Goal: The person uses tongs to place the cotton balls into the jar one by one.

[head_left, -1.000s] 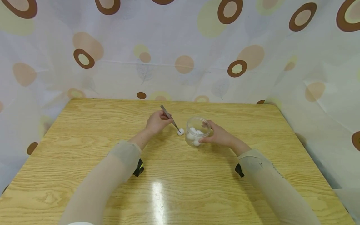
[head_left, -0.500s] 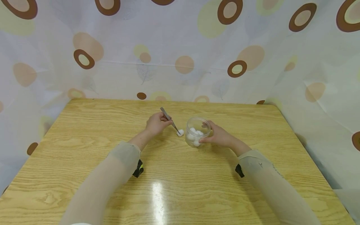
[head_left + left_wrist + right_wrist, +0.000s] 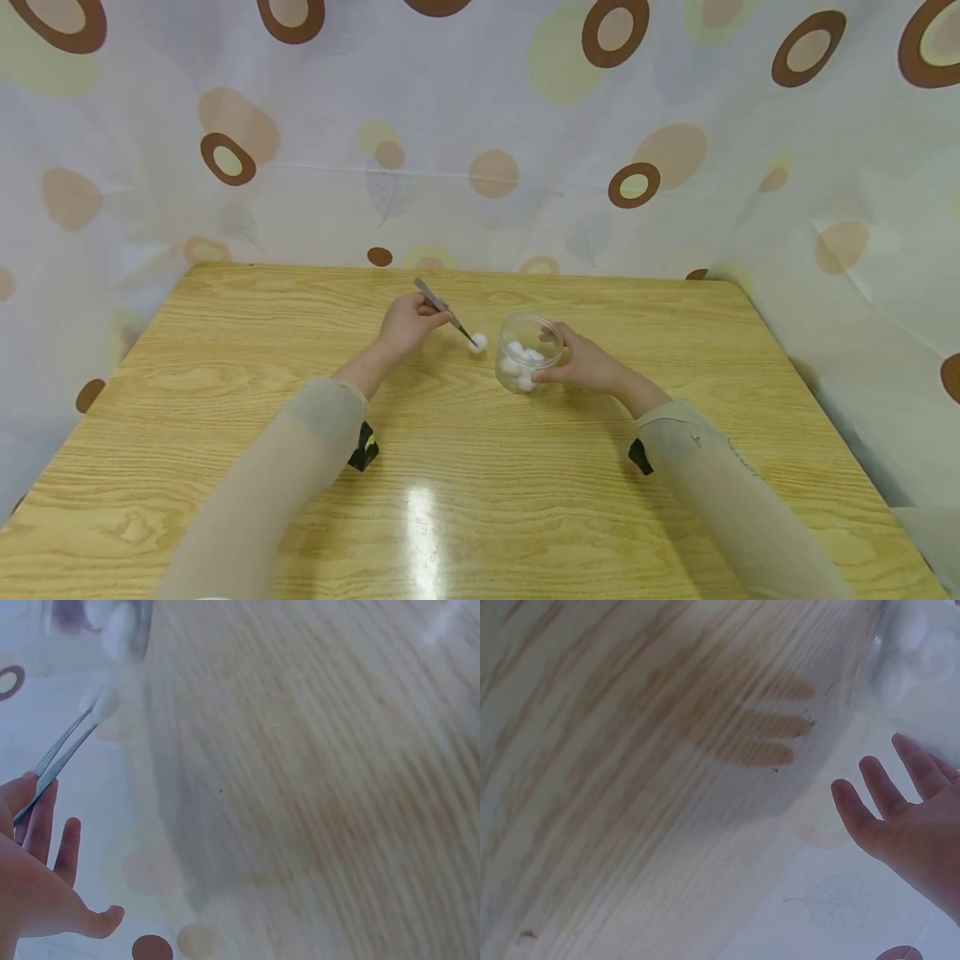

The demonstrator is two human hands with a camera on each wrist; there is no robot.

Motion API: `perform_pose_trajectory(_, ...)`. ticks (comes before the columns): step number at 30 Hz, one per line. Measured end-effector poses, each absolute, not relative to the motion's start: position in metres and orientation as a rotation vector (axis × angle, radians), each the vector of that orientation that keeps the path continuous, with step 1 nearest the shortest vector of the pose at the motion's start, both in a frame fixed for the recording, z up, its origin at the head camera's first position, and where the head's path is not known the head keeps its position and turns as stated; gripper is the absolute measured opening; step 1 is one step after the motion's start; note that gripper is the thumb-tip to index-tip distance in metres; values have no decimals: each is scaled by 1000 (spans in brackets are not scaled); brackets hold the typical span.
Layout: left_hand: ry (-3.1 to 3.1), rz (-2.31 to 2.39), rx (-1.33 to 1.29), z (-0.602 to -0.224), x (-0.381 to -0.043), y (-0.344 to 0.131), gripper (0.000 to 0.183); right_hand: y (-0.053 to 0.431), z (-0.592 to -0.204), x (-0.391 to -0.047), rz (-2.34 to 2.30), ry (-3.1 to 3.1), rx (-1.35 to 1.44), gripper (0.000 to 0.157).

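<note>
My left hand [image 3: 407,325] pinches a pair of metal tweezers [image 3: 459,326] between thumb and fingers. The tweezer tips grip a white cotton ball [image 3: 479,342], close over the table and just left of the jar. In the left wrist view the two tweezer arms [image 3: 63,748] converge on that cotton ball [image 3: 105,705]. My right hand [image 3: 588,365] holds a clear round jar [image 3: 502,343] from its right side, thumb at the front. Through its wall several white cotton balls [image 3: 517,364] show. The right wrist view catches part of the jar [image 3: 866,697] above the fingers.
The wooden table [image 3: 495,500] reaches back to a patterned curtain [image 3: 435,200], which also runs along both sides. Black wrist-worn devices [image 3: 363,447] show beneath the sleeves.
The left hand has shifted slightly left and back, and the cotton ball has moved with the tweezer tips. The right hand and the jar have stayed in place.
</note>
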State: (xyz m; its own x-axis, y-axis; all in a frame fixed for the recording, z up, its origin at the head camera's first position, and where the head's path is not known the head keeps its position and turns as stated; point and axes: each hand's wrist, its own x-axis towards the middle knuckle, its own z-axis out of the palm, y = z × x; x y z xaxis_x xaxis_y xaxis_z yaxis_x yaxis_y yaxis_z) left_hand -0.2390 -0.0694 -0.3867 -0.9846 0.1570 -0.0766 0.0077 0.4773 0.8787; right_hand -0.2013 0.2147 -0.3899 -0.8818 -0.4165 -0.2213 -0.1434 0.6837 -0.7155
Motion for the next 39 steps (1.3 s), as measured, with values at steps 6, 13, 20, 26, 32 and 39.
perform_pose_trajectory(6, 2547, 1602, 163, -376, -243, -73, 32, 215, -389, -201, -1038, 2520, -438, 93)
perform_pose_trajectory(13, 2534, 1640, 165, -361, -243, -76, 32, 215, -389, -201, -1032, 2524, -438, 92)
perform_pose_trajectory(20, 2455, 1779, 173, -348, -241, -75, 32, 215, -388, -200, -1040, 2508, -435, 93)
perform_pose_trajectory(26, 2455, 1787, 195, -337, -239, -69, 33, 215, -388, -201, -1038, 2511, -436, 93)
perform_pose_trajectory(32, 2456, 1779, 215, -329, -235, -61, 32, 215, -389, -201, -1043, 2510, -436, 91)
perform_pose_trajectory(39, 2445, 1795, 221, -324, -233, -57, 32, 213, -390, -201, -1046, 2514, -433, 91)
